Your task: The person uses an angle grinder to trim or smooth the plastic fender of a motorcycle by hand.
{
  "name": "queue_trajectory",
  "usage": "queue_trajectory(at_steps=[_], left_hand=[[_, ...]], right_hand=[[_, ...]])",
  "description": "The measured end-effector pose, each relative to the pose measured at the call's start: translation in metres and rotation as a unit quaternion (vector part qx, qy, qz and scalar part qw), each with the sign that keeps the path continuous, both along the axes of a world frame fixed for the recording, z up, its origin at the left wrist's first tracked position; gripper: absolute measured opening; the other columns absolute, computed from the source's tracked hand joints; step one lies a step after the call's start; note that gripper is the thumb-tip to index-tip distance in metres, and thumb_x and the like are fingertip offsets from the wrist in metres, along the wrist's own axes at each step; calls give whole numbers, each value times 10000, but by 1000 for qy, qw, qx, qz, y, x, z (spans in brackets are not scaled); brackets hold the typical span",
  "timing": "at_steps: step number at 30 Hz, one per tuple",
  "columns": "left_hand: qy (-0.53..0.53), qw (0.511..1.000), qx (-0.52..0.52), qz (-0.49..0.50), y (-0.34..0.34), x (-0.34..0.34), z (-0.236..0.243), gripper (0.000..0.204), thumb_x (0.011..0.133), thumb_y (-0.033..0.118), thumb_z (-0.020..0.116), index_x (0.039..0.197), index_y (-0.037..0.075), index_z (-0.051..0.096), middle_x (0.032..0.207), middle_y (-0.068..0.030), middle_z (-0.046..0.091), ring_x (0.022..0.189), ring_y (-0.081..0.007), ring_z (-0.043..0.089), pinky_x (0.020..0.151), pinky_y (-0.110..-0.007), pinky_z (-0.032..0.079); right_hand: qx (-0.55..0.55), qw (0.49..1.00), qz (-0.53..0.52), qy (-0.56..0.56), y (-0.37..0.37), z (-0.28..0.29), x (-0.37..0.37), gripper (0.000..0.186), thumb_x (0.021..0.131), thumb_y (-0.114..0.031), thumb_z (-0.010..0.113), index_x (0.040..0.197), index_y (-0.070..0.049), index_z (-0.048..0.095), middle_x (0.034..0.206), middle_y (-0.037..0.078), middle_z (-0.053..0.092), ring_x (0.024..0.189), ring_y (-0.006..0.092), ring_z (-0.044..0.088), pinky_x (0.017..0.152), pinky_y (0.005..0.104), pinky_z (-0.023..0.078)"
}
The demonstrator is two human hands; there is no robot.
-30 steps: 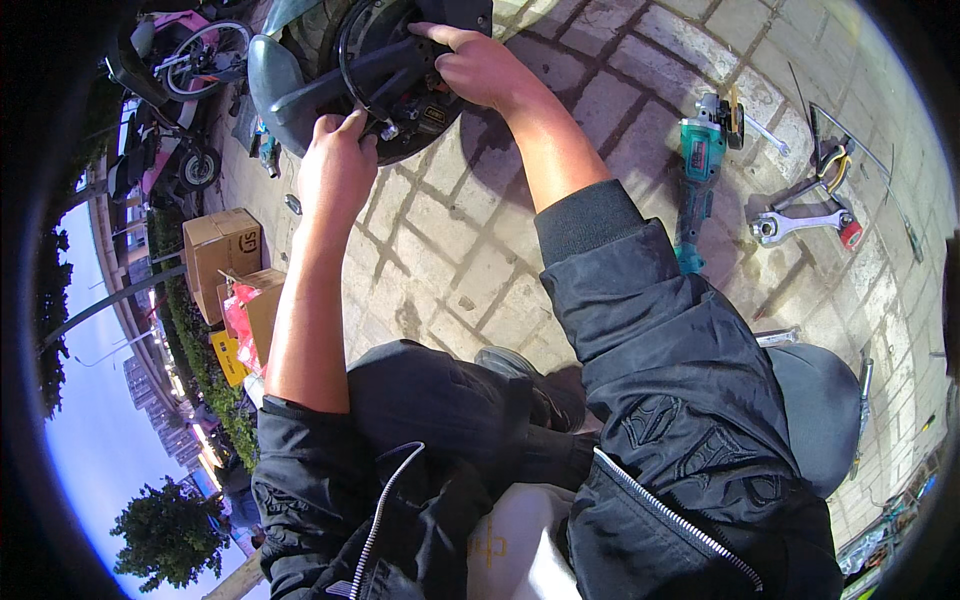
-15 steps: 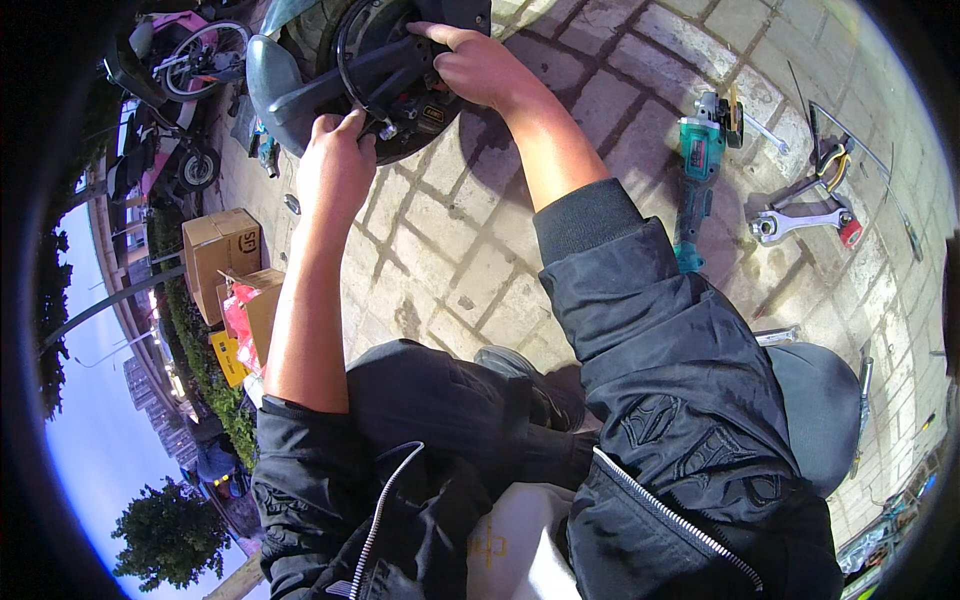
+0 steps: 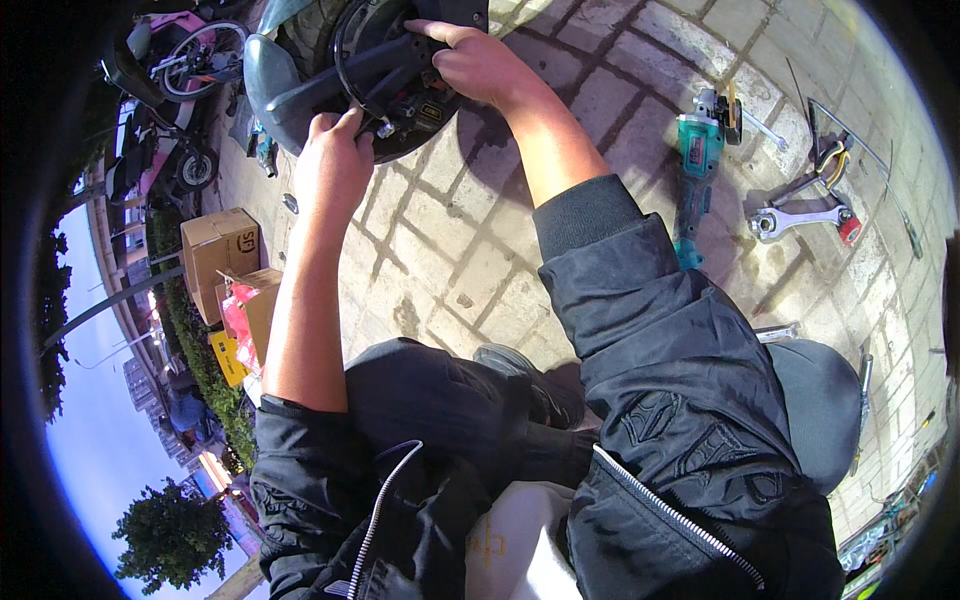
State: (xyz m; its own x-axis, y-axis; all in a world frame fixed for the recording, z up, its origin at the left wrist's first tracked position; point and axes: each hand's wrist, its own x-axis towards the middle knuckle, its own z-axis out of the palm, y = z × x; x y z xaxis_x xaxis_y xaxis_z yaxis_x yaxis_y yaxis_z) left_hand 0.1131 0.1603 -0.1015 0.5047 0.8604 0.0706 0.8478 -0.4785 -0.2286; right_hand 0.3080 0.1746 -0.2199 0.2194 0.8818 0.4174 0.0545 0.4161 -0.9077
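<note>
Black cable (image 3: 340,62) crosses the wheel (image 3: 375,45) at top of view. The left hand (image 3: 335,160) beside it has a nearly closed grip; the right hand (image 3: 475,67), half-curled, extends one finger, perhaps steadying the wheel. Neither's hold can be told.

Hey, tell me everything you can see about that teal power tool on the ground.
The teal power tool looks like an angle grinder: a silvery metal head, a teal housing with a label, a darker midsection and a teal rear end. A dark disc, seen nearly edge-on, sits at the head's right. The tool lies on the pale paving, right of the right forearm, head pointing away from the person. Neither the left hand nor the right hand touches it.
</note>
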Motion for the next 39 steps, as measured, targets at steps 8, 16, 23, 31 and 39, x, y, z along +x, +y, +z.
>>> queue_trajectory(at_steps=[8,16,23,31,39], left_hand=[[-12,999,-20,24,-6,7,6,392,888,187,653,1257,53,648,1144,-218,621,1012,-381,637,897,-421,512],[-10,1000,-17,12,-3,3,3,379,893,192,648,1255,81,650,1138,-202,617,1001,-375,640,876,-428,521],[-15,999,-27,23,-6,7,7,391,894,188,648,1264,60,645,1144,-203,623,1015,-375,637,898,-422,512],[3,1000,-20,14,-2,4,3,374,897,213,646,1259,117,649,1144,-182,615,987,-367,649,851,-433,537],[1,1000,-11,6,-3,-3,5,391,900,222,635,1284,144,631,1171,-181,594,963,-382,655,823,-447,551]], right_hand=[[-37,999,15,4,-3,6,0,614,800,-7,449,1390,-124,569,1048,171,706,904,208,680,880,328,519],[-65,997,30,1,-5,12,3,635,795,0,445,1406,-133,555,1005,161,708,869,201,673,851,320,519],[-50,998,20,19,-4,9,-1,624,792,4,447,1391,-120,569,978,142,704,827,187,663,818,320,522],[-44,991,-105,74,-13,-1,8,452,832,-70,532,1269,-50,644,974,179,715,890,264,685,825,332,521],[-124,839,-513,131,-103,-42,91,498,820,-178,652,1229,96,582,1112,213,639,994,289,610,923,388,474]])
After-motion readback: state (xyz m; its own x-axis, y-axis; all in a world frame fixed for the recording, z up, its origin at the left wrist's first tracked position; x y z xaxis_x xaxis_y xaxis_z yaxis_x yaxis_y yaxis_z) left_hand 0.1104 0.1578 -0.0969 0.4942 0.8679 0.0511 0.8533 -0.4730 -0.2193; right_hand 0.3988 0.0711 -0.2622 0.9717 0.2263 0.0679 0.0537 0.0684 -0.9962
